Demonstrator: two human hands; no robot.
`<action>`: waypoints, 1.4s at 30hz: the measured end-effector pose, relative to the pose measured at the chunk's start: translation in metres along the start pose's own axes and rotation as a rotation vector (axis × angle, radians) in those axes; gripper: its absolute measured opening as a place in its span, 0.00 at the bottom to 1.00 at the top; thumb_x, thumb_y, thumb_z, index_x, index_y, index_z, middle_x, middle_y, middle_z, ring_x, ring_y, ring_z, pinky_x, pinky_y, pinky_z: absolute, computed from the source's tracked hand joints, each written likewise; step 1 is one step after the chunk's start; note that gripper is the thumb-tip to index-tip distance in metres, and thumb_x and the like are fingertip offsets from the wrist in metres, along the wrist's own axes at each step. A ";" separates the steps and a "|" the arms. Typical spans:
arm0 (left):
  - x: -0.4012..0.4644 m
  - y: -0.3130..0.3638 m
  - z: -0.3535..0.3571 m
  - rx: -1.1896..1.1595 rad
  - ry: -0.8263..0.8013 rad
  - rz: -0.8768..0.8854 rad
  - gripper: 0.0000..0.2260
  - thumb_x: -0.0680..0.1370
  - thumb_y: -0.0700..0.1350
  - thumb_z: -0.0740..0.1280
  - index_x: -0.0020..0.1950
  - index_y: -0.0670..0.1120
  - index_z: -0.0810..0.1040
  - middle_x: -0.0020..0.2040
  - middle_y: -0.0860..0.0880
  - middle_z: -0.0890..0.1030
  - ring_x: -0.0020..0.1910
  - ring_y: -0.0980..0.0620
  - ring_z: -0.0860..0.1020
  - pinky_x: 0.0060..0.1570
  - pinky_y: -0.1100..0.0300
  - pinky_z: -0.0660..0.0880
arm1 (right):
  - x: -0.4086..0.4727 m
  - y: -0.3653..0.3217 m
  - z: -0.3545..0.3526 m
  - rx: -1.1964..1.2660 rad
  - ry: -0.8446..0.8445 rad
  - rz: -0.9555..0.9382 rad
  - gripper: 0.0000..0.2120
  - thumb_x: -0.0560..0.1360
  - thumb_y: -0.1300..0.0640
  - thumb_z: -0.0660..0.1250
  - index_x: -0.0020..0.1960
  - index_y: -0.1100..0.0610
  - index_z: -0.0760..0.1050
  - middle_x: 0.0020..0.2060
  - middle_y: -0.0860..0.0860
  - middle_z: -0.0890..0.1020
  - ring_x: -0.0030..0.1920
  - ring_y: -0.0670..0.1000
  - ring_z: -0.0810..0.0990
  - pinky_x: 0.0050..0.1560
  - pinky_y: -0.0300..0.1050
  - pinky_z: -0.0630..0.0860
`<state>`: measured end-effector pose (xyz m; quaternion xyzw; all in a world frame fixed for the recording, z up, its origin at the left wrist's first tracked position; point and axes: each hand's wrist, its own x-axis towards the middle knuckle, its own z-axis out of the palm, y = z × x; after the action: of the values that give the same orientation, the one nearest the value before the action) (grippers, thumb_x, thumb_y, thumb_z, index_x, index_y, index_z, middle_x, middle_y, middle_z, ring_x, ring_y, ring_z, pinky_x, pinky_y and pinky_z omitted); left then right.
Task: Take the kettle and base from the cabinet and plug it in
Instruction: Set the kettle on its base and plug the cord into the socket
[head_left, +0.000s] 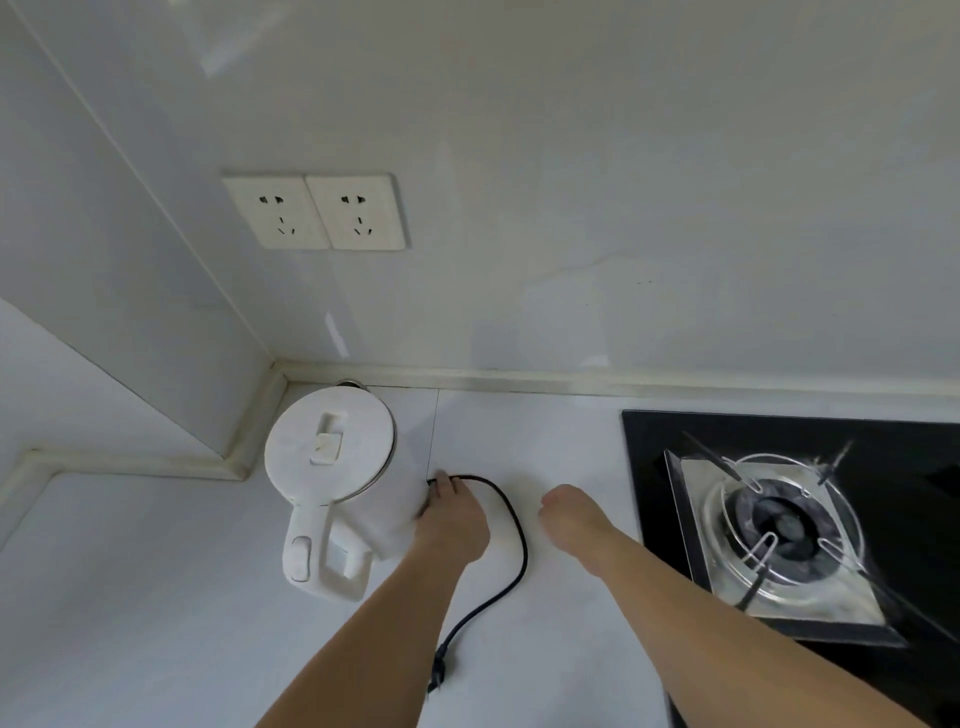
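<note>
With the kettle set on the tabletop beside the left hand, which touches the cord, and the right hand curled empty, snagging is risked while the plug lies behind both hands.

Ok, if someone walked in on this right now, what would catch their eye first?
Probably the white kettle standing in the counter's back corner, with the left hand at its lower side, where a black cord loops out across the counter to an unplugged plug. Next, the pair of wall sockets above the kettle, both free. On the right, the black gas stove, with the right hand hovering just beside it.
</note>
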<state>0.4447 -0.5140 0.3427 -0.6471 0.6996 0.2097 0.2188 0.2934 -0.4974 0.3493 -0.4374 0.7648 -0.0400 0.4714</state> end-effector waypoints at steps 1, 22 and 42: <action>0.002 0.000 0.002 0.030 -0.014 -0.001 0.28 0.81 0.41 0.52 0.76 0.32 0.45 0.78 0.34 0.46 0.77 0.40 0.51 0.72 0.50 0.58 | 0.001 -0.002 0.000 0.023 -0.017 -0.020 0.08 0.77 0.63 0.55 0.43 0.57 0.72 0.44 0.50 0.74 0.50 0.54 0.73 0.48 0.40 0.68; -0.008 -0.042 0.018 -0.011 -0.025 0.171 0.29 0.78 0.36 0.56 0.78 0.49 0.55 0.79 0.48 0.52 0.74 0.46 0.62 0.67 0.48 0.68 | 0.007 -0.024 0.082 -0.480 0.205 -0.241 0.09 0.79 0.57 0.57 0.56 0.58 0.72 0.53 0.54 0.78 0.51 0.55 0.79 0.44 0.45 0.72; -0.006 -0.033 0.028 0.044 -0.030 0.112 0.33 0.76 0.36 0.56 0.78 0.51 0.50 0.79 0.50 0.46 0.75 0.48 0.57 0.66 0.48 0.66 | -0.061 0.052 0.024 0.389 -0.303 0.086 0.06 0.77 0.63 0.61 0.45 0.65 0.74 0.29 0.57 0.76 0.26 0.55 0.79 0.35 0.51 0.83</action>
<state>0.4786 -0.4953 0.3225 -0.5988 0.7357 0.2159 0.2315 0.2894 -0.4142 0.3529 -0.3065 0.6810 -0.1003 0.6574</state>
